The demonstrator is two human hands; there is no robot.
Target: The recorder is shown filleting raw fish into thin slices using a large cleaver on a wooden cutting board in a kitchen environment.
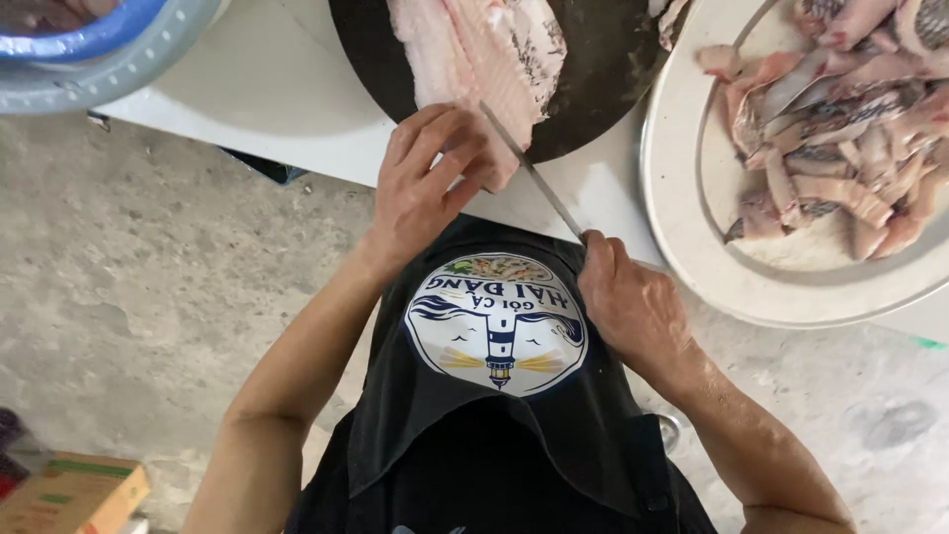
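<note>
A large pale pink fish fillet (474,49) lies on a dark round cutting board (603,79) at the table's near edge. My left hand (425,178) presses its fingers on the fillet's near end. My right hand (633,302) grips the handle of a thin knife (534,173), whose blade slants up to the left into the fillet beside my left fingers. The handle is hidden inside my fist.
A round white tray (682,208) at the right holds several cut fish strips (840,148). A blue basin (89,49) sits at the top left on the white table (267,89). Below are a concrete floor and a cardboard box (69,494). A black apron covers my front.
</note>
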